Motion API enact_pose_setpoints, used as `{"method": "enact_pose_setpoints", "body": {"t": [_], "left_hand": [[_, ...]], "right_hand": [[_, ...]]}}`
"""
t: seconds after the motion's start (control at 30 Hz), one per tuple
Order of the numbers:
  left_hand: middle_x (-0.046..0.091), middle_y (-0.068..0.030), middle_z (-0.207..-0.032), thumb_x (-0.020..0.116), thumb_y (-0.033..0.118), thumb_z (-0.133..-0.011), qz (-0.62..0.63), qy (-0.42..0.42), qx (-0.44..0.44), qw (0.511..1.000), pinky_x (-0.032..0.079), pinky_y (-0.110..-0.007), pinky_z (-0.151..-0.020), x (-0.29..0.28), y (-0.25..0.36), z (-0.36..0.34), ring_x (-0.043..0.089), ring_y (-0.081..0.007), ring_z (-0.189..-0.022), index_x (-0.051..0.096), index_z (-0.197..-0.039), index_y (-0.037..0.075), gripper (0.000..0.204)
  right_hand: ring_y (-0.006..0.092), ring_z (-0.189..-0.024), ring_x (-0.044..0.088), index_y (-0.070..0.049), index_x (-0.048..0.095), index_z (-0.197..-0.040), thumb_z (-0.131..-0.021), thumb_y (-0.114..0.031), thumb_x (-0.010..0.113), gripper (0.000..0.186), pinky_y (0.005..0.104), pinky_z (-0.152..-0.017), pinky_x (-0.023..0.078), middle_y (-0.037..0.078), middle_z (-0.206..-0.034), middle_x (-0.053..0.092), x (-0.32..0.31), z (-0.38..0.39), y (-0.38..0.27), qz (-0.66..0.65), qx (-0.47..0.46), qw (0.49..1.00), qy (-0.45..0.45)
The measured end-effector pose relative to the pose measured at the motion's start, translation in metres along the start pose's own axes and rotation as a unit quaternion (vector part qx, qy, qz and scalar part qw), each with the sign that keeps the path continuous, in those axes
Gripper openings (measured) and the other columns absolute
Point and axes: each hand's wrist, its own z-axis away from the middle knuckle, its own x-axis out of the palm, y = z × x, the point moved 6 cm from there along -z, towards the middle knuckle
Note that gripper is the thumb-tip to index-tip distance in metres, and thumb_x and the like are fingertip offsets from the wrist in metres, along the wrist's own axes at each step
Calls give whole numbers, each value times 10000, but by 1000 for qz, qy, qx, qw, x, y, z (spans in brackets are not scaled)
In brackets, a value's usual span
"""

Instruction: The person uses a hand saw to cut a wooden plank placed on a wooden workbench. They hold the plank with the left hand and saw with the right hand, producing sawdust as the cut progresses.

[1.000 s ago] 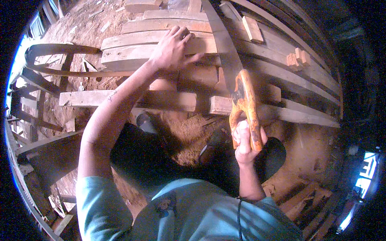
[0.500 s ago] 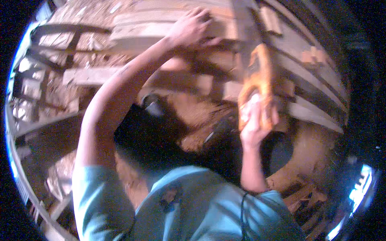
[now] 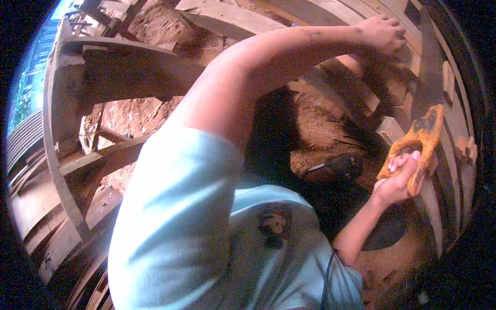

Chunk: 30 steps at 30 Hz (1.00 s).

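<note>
My right hand is wrapped round the worn orange handle of a handsaw. The saw's dark, blurred blade reaches away from me past the planks, toward the top right. Farther off, my left hand rests on a wooden plank, its fingers bent over the wood; its thumb side is in shadow. The blade lies just right of this hand, apart from the fingers. Below the hand, short wooden pieces jut toward me. Whether the saw teeth touch wood cannot be made out.
Long planks run down the right side, with small wood blocks on them. Sawdust covers the ground below. At left stands a wooden frame with curved boards, and stacked planks lie at lower left.
The view has swung to the left, so both hands and the saw appear farther right. My left hand stays on the wood, and my right hand keeps its hold on the saw.
</note>
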Motion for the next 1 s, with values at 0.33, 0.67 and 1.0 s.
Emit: {"method": "enact_pose_setpoints", "body": {"t": [0.33, 0.67, 1.0], "left_hand": [[597, -218, -1196, 674, 530, -904, 76, -78, -53, 993, 447, -517, -1036, -57, 17, -7, 531, -391, -1191, 697, -1129, -20, 594], [579, -180, -1144, 689, 529, -881, 42, -95, -17, 994, 415, -521, -1040, -60, 18, -3, 526, -360, -1161, 693, -1117, -28, 605], [619, -140, -1244, 719, 436, -889, 1, -84, 3, 996, 448, -487, -1070, -38, 15, 3, 546, -361, -1230, 680, -1222, 86, 484]], "right_hand": [[103, -571, 487, -18, 590, -971, -1021, -60, 575, 67, 240, -503, 409, 52, -717, 563, -28, 35, 6, 69, -49, 996, 20], [123, -538, 470, -13, 564, -934, -1011, -44, 570, 83, 265, -499, 397, 61, -691, 544, -28, 33, -2, 91, -93, 991, -37], [122, -551, 478, -11, 542, -914, -998, -22, 543, 84, 269, -488, 397, 57, -709, 543, -37, 40, 2, 113, -86, 989, -38]]}}
